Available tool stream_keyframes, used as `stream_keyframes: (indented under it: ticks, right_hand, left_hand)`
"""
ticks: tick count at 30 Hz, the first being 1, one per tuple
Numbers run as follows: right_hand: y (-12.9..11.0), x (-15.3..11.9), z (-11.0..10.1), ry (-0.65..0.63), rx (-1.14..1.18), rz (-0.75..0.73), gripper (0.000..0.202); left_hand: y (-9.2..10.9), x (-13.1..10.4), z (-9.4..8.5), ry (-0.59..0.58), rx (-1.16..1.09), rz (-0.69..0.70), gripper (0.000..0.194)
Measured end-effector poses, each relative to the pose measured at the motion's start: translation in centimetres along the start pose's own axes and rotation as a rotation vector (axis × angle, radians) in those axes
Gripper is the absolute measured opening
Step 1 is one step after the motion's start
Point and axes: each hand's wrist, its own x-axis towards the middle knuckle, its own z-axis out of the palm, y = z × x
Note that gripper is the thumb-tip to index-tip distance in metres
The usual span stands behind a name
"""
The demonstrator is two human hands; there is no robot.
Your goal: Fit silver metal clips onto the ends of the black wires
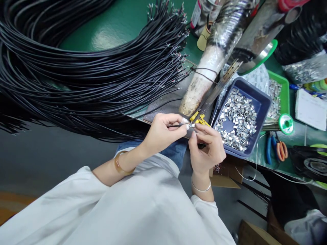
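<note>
Between finger and thumb, my left hand (165, 132) pinches the end of a black cable (176, 126), close to the table's front edge. Fingertips of my right hand (206, 144) are closed on a small silvery metal piece (192, 125) at the cable's tip. The two hands nearly touch there. Just behind them are yellow pieces (200, 119) beneath a fume hose (201, 78). Right of my right hand stands a dark blue tray (263, 98) holding several small metal parts (238, 119).
A large bundle of black cables (102, 75) covers the table's left. On the right are a green tray (285, 92), a solder spool (286, 124), blue-handled pliers (269, 149), orange-handled pliers (282, 150) and a white paper pad (311, 109). Cardboard boxes (255, 234) sit below.
</note>
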Motion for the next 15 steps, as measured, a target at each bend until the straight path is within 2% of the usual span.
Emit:
stream_keyframes:
  ticks: [8,15]
  right_hand:
    - [0.16,0.01,-0.04,0.004,-0.052,-0.034,0.019]
    - [-0.03,0.32,0.12,0.017,-0.066,-0.023,0.02]
  left_hand:
    - [0.05,0.15,-0.05,-0.053,-0.05,-0.023,0.007]
    - [-0.04,0.18,0.17,-0.024,0.008,0.015,0.01]
